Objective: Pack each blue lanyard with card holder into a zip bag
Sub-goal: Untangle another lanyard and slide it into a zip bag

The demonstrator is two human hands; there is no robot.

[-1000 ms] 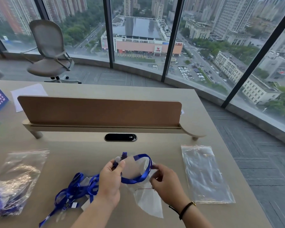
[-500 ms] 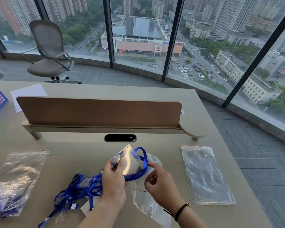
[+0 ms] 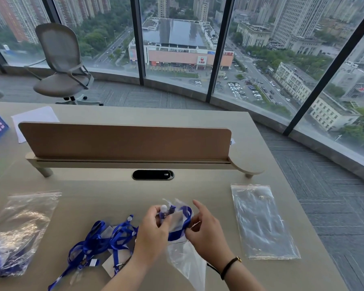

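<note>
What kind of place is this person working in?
Probably a high-rise office: a desk with a divider screen, a swivel chair by floor-to-ceiling windows, and city buildings far below.

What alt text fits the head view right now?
Both hands, left and right, feed a blue lanyard into a zip bag over a desk. Loose lanyards lie left, empty bags right.

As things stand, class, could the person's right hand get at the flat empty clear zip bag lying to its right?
Probably yes: bare desk separates the right hand from the flat empty clear zip bag, though it's busy holding another bag.
</note>
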